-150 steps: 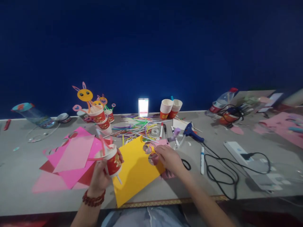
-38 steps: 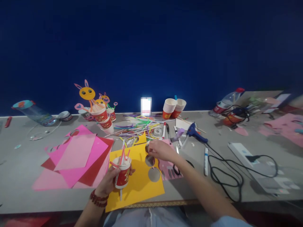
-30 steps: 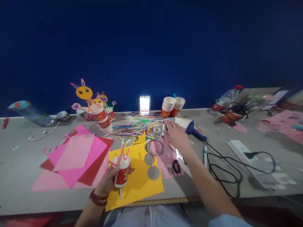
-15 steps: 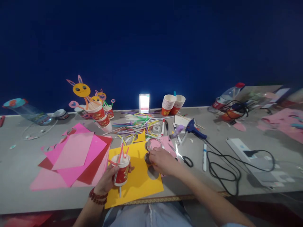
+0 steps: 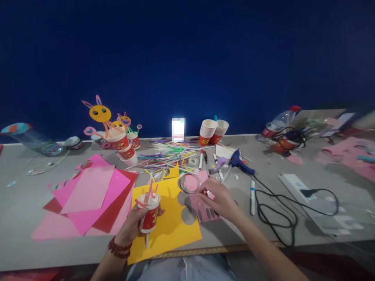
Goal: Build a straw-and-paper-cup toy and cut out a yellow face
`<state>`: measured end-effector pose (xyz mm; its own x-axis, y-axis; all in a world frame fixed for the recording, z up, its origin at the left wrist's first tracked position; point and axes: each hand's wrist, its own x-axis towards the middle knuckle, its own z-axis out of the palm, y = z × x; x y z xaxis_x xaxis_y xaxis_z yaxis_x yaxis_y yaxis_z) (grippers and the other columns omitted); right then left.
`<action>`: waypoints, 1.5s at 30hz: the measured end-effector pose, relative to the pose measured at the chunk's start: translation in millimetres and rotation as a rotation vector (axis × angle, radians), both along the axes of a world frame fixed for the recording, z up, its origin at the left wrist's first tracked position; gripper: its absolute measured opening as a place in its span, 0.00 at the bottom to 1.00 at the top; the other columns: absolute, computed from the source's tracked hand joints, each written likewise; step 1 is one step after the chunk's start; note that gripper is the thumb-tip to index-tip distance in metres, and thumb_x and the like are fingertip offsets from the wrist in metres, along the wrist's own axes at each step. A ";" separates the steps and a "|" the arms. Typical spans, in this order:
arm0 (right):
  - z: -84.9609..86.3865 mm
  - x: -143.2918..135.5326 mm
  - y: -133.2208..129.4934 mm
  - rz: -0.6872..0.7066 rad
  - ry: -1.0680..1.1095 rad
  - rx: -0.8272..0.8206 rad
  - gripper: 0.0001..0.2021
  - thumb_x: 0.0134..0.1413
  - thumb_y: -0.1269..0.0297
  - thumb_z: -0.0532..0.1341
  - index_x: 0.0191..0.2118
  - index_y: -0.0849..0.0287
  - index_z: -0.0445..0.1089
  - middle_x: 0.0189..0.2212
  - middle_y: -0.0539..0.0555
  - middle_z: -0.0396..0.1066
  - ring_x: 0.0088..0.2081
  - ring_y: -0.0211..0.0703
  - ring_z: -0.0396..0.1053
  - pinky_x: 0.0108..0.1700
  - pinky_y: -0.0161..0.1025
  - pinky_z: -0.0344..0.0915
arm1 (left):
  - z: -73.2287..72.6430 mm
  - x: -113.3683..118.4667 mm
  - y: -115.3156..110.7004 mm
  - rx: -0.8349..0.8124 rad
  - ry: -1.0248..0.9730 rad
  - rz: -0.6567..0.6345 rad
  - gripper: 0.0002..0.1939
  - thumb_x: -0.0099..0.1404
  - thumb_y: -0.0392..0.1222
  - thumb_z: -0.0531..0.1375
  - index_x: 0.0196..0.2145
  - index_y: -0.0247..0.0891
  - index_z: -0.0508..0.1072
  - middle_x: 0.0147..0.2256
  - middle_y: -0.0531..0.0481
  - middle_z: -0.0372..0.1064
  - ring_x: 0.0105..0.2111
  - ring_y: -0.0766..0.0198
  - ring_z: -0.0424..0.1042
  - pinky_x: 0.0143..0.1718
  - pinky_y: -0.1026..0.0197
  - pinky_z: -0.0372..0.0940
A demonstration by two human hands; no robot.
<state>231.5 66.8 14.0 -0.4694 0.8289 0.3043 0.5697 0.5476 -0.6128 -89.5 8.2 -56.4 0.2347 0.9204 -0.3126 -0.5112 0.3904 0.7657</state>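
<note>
My left hand (image 5: 133, 222) is wrapped round a red and white paper cup (image 5: 150, 218) with pink straw-like stems (image 5: 151, 191) standing out of its mouth. A pale stick (image 5: 147, 240) pokes out below the cup. Under it lies a yellow paper sheet (image 5: 170, 234) with round holes cut along its right edge. My right hand (image 5: 218, 197) hovers over a pink paper piece (image 5: 202, 212) with oval cut-outs, fingers curled together. A small shiny bit shows at its fingertips, too blurred to name. The hand covers most of the scissors' place. A tape roll (image 5: 189, 182) lies just left.
Pink and red paper sheets (image 5: 90, 191) are piled on the left. Behind are decorated cups (image 5: 117, 140), loose pipe cleaners (image 5: 170, 154) and stacked paper cups (image 5: 208, 130). A blue glue gun (image 5: 241, 164), a marker (image 5: 252, 197), a looping black cable (image 5: 275, 193) and a power strip (image 5: 310, 203) occupy the right.
My right hand has moved right, from the yellow sheet's edge to over the pink paper, where the scissors lay uncovered before. My left hand keeps holding the cup in about the same place.
</note>
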 end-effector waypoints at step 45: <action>-31.4 -43.2 -37.2 0.290 -0.271 -0.115 0.10 0.62 0.69 0.59 0.47 0.56 0.71 0.50 0.57 0.73 0.53 0.48 0.67 0.56 0.45 0.62 | 4.0 -7.1 0.6 0.119 0.072 -0.031 0.22 0.55 0.56 0.69 0.40 0.36 0.81 0.37 0.40 0.79 0.39 0.49 0.78 0.54 0.43 0.67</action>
